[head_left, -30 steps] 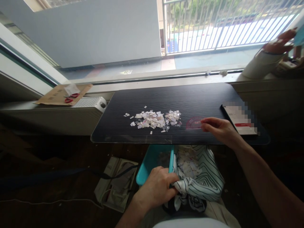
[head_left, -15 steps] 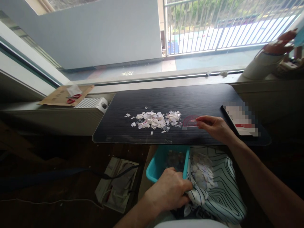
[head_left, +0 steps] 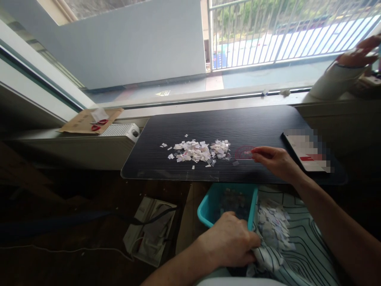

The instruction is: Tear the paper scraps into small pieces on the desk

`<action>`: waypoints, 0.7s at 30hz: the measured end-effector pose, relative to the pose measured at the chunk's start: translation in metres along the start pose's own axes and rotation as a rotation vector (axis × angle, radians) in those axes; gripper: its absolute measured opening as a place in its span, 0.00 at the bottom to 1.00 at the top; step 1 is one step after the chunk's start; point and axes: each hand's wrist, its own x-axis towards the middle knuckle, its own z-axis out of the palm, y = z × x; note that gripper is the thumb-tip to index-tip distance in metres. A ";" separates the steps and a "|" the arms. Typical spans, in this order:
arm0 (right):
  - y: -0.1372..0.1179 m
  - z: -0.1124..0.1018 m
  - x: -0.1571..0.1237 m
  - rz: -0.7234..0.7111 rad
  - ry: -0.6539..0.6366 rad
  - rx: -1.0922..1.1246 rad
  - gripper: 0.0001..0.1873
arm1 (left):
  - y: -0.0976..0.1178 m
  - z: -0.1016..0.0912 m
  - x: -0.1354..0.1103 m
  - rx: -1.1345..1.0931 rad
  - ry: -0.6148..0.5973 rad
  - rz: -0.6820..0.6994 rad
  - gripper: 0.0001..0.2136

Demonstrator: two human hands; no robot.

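Between the thumb and fingers of my right hand [head_left: 275, 162] is a see-through pink protractor [head_left: 241, 152], low over the dark tabletop or lying on it. Just left of it, small white paper and clear plastic pieces [head_left: 195, 151] lie in a loose heap. Below the table's front edge, my left hand [head_left: 229, 240] is closed on a bunched striped cloth [head_left: 269, 254], against the near rim of a turquoise bin [head_left: 205, 214]. Small pieces lie inside the bin. More white pieces [head_left: 275, 222] rest on the cloth to its right.
A phone [head_left: 300, 151], partly blurred out, lies at the right end of the black table [head_left: 247, 119]. Red-handled scissors [head_left: 99, 125] sit on a brown envelope [head_left: 74, 123] at the left sill. An open box [head_left: 157, 230] with a cord is on the floor.
My left hand has moved right together with the turquoise bin and the cloth. The right hand still pinches the protractor near the heap. The whole view has shifted slightly.
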 end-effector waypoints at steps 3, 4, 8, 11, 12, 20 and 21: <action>-0.005 -0.003 -0.007 0.010 -0.117 0.015 0.13 | 0.000 -0.002 0.003 0.005 0.001 0.013 0.09; -0.007 -0.004 -0.009 0.011 -0.168 0.023 0.13 | 0.000 -0.002 0.004 0.006 0.001 0.014 0.09; -0.008 -0.002 -0.005 -0.001 -0.153 0.077 0.14 | 0.000 -0.003 0.005 0.010 -0.001 0.006 0.08; -0.002 0.008 0.009 -0.022 -0.009 0.092 0.16 | 0.001 -0.004 0.004 -0.002 -0.012 0.000 0.09; 0.000 0.010 0.013 -0.030 0.014 0.086 0.17 | 0.001 -0.004 0.004 -0.007 -0.017 -0.003 0.09; -0.005 0.005 0.010 -0.014 -0.117 0.080 0.15 | -0.001 -0.002 0.002 -0.011 0.006 -0.007 0.08; -0.005 0.005 0.012 -0.018 -0.091 0.090 0.15 | -0.001 -0.002 0.002 -0.012 0.007 -0.005 0.08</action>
